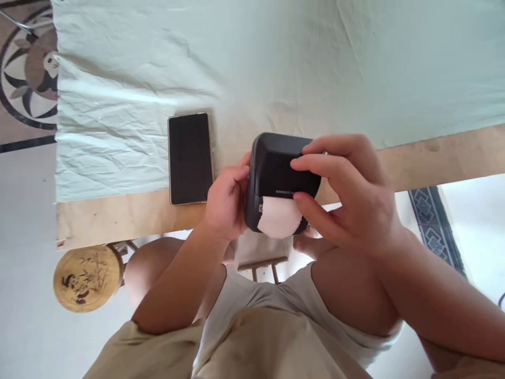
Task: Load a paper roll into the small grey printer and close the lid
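Across the far half of the scene, a pale green cloth (276, 52) covers the wooden table (434, 152). Near its edge, the right hand (351, 195) and left hand (226, 200) grasp a black label printer (276, 168) with white paper (278, 217) showing. Left of it lies a dark phone (190, 158); nearer left stands a round stool (87, 276).

A line of small pale capital letters runs along the front face of the black printer (282, 173), just above the white paper roll (279, 217); it is too small and blurred to read with certainty. A small light mark beside the roll is also illegible. The dark phone (190, 158) on the counter (118, 216) shows no text.
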The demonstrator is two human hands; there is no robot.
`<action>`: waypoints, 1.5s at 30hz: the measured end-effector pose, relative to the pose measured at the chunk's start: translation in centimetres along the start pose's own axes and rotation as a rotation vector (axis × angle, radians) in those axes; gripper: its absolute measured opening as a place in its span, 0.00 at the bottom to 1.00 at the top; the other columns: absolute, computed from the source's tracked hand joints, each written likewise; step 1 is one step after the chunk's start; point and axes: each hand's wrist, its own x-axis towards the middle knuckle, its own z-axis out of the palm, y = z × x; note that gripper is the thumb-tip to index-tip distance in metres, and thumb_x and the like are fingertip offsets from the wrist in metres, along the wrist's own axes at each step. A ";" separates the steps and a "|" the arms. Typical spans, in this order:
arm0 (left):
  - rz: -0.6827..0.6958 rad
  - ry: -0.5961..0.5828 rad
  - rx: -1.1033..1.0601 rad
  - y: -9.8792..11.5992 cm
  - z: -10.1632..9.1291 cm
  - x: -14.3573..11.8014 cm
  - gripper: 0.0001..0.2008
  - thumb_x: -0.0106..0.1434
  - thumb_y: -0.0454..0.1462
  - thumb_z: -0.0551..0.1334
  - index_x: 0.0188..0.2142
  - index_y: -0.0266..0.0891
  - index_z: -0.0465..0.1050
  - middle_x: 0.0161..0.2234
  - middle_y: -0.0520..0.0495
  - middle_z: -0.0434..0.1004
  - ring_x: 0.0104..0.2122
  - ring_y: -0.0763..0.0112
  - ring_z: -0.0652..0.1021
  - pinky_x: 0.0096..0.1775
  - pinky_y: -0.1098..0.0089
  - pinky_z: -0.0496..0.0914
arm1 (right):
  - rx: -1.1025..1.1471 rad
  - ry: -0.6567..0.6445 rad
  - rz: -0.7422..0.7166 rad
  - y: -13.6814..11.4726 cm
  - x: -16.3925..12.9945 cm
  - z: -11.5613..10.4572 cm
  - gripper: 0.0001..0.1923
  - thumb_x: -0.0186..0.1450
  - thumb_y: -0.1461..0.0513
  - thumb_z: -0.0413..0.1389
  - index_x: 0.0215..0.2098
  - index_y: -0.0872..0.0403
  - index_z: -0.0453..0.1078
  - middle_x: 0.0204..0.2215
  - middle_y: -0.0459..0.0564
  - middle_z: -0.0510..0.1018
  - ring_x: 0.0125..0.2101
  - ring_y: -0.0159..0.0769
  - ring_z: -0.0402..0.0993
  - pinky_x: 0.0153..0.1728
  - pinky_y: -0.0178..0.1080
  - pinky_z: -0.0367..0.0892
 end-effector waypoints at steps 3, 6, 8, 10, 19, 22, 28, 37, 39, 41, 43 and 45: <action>-0.036 -0.018 0.014 0.1 0.1 -0.1 0.08 0.57 0.41 0.61 0.31 0.38 0.75 0.25 0.55 0.77 0.25 0.77 0.76 0.29 0.76 0.73 | 0.078 -0.021 -0.005 0.9 0.1 -0.1 0.22 0.59 0.63 0.57 0.51 0.57 0.62 0.50 0.57 0.68 0.49 0.37 0.69 0.48 0.42 0.71; -0.065 -0.005 0.007 -0.1 0.1 -0.2 0.12 0.59 0.45 0.62 0.36 0.40 0.76 0.30 0.54 0.80 0.28 0.76 0.78 0.31 0.75 0.74 | 0.134 -0.050 0.007 1.5 0.0 -0.1 0.23 0.59 0.62 0.58 0.52 0.57 0.62 0.52 0.58 0.68 0.53 0.37 0.68 0.53 0.42 0.71; -0.054 0.012 0.003 -0.4 -0.2 -0.1 0.14 0.60 0.47 0.62 0.37 0.40 0.76 0.32 0.54 0.80 0.30 0.77 0.79 0.34 0.76 0.74 | 0.155 -0.048 0.000 1.7 -0.2 0.0 0.24 0.58 0.62 0.59 0.52 0.58 0.62 0.53 0.59 0.67 0.55 0.38 0.67 0.55 0.43 0.70; -0.017 0.029 0.014 -0.7 -0.4 -0.1 0.14 0.60 0.48 0.61 0.36 0.40 0.76 0.31 0.54 0.80 0.30 0.78 0.78 0.35 0.77 0.74 | 0.168 -0.036 -0.002 1.7 -0.5 0.1 0.25 0.58 0.61 0.60 0.52 0.59 0.62 0.54 0.60 0.67 0.57 0.40 0.66 0.57 0.44 0.69; -0.006 -0.021 0.025 -0.3 -0.1 -0.1 0.12 0.60 0.46 0.63 0.32 0.39 0.74 0.25 0.56 0.77 0.24 0.81 0.75 0.28 0.78 0.70 | 0.133 0.024 0.006 1.1 -0.5 -0.2 0.25 0.57 0.60 0.61 0.51 0.58 0.63 0.52 0.59 0.67 0.54 0.38 0.67 0.54 0.42 0.70; -0.045 -0.104 0.041 -0.1 0.0 -0.2 0.18 0.61 0.51 0.58 0.39 0.40 0.75 0.32 0.52 0.80 0.34 0.73 0.80 0.35 0.74 0.75 | 0.070 0.124 0.032 0.7 -0.4 -0.4 0.22 0.56 0.58 0.63 0.47 0.57 0.66 0.39 0.53 0.68 0.39 0.29 0.69 0.39 0.35 0.71; 0.006 -0.262 0.145 -0.3 -0.2 -0.5 0.18 0.61 0.46 0.61 0.48 0.41 0.71 0.40 0.49 0.80 0.37 0.74 0.80 0.35 0.78 0.73 | 0.039 0.432 0.172 -0.1 -0.4 -0.1 0.07 0.61 0.67 0.57 0.38 0.53 0.67 0.19 0.39 0.65 0.20 0.18 0.62 0.21 0.28 0.57; 0.005 -0.261 0.160 -0.5 -0.5 -0.4 0.21 0.61 0.48 0.59 0.51 0.44 0.70 0.40 0.50 0.79 0.35 0.73 0.80 0.30 0.77 0.71 | -0.173 0.187 0.118 -0.4 0.4 0.1 0.04 0.61 0.66 0.55 0.36 0.54 0.70 0.27 0.40 0.75 0.22 0.18 0.64 0.23 0.28 0.57; 0.004 -0.302 0.178 -0.4 -0.5 -0.5 0.21 0.61 0.47 0.59 0.53 0.46 0.68 0.41 0.49 0.79 0.35 0.73 0.80 0.28 0.78 0.70 | -0.316 0.045 0.085 -0.8 0.5 -0.1 0.06 0.62 0.64 0.54 0.37 0.52 0.72 0.32 0.39 0.77 0.25 0.19 0.67 0.23 0.29 0.55; 0.015 -0.327 0.179 -0.4 -0.4 -0.6 0.19 0.62 0.45 0.59 0.52 0.46 0.69 0.41 0.50 0.79 0.34 0.75 0.79 0.28 0.80 0.69 | -0.445 -0.056 0.074 -1.2 0.6 -0.2 0.07 0.63 0.63 0.54 0.37 0.51 0.73 0.37 0.37 0.77 0.26 0.19 0.68 0.22 0.30 0.51; 0.031 -0.331 0.185 -0.3 -0.3 -0.7 0.18 0.63 0.44 0.59 0.51 0.46 0.70 0.40 0.50 0.79 0.32 0.78 0.78 0.28 0.81 0.69 | -0.501 -0.148 0.080 -1.4 0.7 -0.3 0.07 0.62 0.61 0.55 0.38 0.51 0.73 0.34 0.37 0.77 0.22 0.19 0.62 0.20 0.31 0.46; 0.031 -0.325 0.198 -0.3 -0.3 -0.7 0.19 0.62 0.44 0.60 0.52 0.45 0.70 0.41 0.50 0.78 0.30 0.80 0.77 0.29 0.81 0.69 | -0.483 -0.210 0.095 -1.4 0.8 -0.5 0.07 0.61 0.60 0.56 0.38 0.52 0.71 0.28 0.38 0.76 0.18 0.20 0.57 0.20 0.31 0.43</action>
